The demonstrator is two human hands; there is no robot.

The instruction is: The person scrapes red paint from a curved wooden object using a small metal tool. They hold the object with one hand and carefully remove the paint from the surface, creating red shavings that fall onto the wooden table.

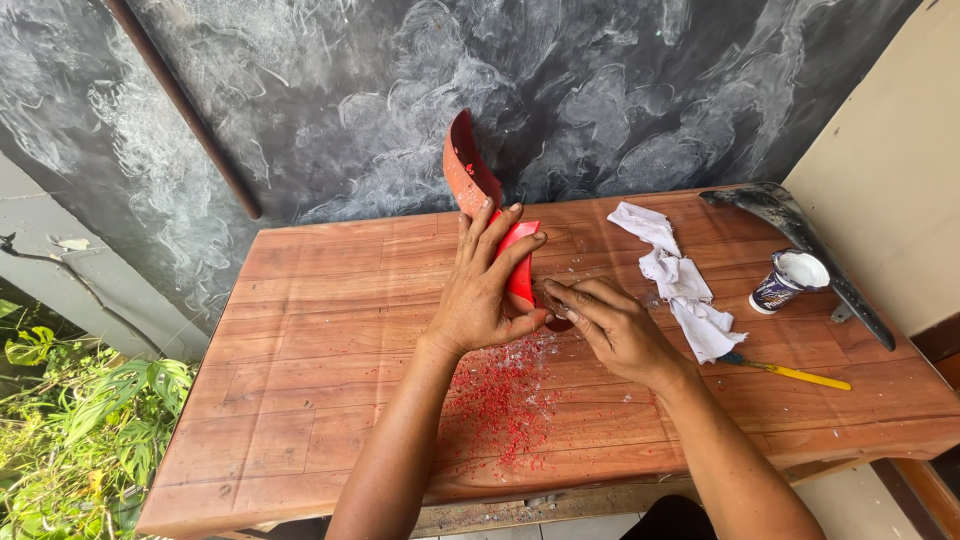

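Lying nearest on the wooden counter (300,400) is a scatter of red flakes (500,400), spread from the front edge up toward the hands. Just above the flakes both forearms reach in from below and meet at the middle of the counter. The left hand (487,290) is wrapped around a curved red panel (470,180), fingers spread over its bright lower end and thumb underneath, so the panel stands tilted on the wood with its upper end rising against the wall. The right hand (610,325) is curled, fingertips pinched on something small and dark pressed to the panel's lower edge; what it is cannot be told.

To the right of the hands a crumpled white rag (680,280) lies in a long strip. A tool with a yellow handle (790,373) pokes out from under the rag's near end. Further right stands a small open cup (787,282), dark-sided with a band of print and white paste inside. Behind the cup a long dark grey panel (800,240) runs along the counter's right edge, close to a cream wall (890,150).

Behind the counter rises a dark wall (350,100) with pale swirls, a brown pipe (180,100) slanting across it. At far left, beyond the counter, green plants (80,420) grow.
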